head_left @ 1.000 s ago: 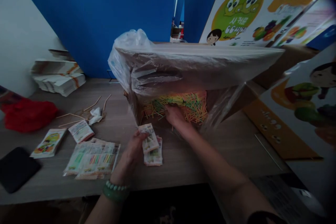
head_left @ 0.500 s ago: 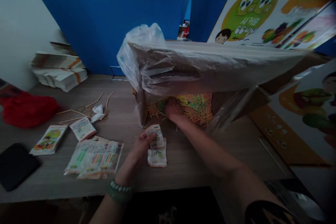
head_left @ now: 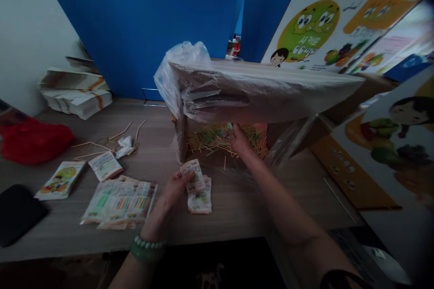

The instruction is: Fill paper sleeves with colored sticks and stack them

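In the head view, the left hand (head_left: 179, 181) pinched a printed packet (head_left: 195, 181) at lower centre; the right hand (head_left: 240, 141) lay among thin coloured sticks (head_left: 206, 139) at centre, its grip too indistinct to tell. At upper right, a carton (head_left: 325, 31) showed Korean letters and "66".

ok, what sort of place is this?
Probably a small hand-packing area: a plastic-lined cardboard box holds a heap of loose thin coloured sticks, and overlapping clear-fronted printed packets lie nearby with coloured sticks showing through.
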The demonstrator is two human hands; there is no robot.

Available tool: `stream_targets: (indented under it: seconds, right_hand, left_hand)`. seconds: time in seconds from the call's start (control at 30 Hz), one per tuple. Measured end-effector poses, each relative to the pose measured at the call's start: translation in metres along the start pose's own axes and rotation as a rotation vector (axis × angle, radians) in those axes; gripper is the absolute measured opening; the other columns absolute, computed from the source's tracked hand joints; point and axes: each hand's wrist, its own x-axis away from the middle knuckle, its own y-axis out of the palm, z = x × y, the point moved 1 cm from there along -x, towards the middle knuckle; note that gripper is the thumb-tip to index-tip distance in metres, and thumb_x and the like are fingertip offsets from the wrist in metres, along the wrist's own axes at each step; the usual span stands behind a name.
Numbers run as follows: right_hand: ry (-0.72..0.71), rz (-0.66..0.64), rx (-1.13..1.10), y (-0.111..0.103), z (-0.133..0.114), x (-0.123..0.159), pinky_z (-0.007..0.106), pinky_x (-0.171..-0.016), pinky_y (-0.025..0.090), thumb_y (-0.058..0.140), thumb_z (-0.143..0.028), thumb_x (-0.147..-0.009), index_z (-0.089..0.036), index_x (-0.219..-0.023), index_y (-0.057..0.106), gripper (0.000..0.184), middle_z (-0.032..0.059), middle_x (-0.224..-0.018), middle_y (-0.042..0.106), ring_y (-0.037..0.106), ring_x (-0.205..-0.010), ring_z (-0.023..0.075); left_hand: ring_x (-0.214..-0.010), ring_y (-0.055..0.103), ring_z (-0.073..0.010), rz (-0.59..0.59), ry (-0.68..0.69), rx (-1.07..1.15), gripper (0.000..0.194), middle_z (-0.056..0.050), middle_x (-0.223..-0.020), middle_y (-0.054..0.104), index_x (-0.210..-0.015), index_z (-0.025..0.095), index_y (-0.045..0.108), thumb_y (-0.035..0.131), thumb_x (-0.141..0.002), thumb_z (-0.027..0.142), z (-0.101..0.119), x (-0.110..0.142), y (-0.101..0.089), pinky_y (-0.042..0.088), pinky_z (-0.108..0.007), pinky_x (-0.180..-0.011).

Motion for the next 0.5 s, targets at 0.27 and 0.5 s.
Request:
stream_targets:
  seconds: [0.27, 0.5]
  right_hand:
    - [-0.018, -0.075, -0.350, 0.016, 0.005, 0.052, 0.029, -0.088, 0.046, 0.034, -0.026, -0.096, -0.022, -0.090, 0.051, 0.019, 0.0023, -0.083, 0.064, 0.060, -0.085, 0.0166]
    - [-0.260, -0.229, -0.141, 0.036, -0.019, 0.072, 0.031, -0.099, 0.043, 0.044, -0.014, -0.089, -0.020, -0.120, 0.060, 0.036, 0.0093, -0.123, 0.066, 0.058, -0.115, 0.0198]
  left_hand:
    - [-0.108, 0.066, -0.0290, -0.066, 0.240, -0.323, 0.025, -0.013, -0.107, 0.074, -0.084, 0.017, 0.070, 0.073, -0.071, 0.038, 0.011, -0.002, 0.015, 0.052, -0.040, -0.092]
    - [-0.140, 0.044, -0.0248, -0.140, 0.617, -0.663, 0.016, -0.009, -0.144, 0.056, -0.094, 0.020, 0.070, 0.057, -0.086, 0.025, 0.034, -0.031, 0.065, 0.034, -0.040, -0.115]
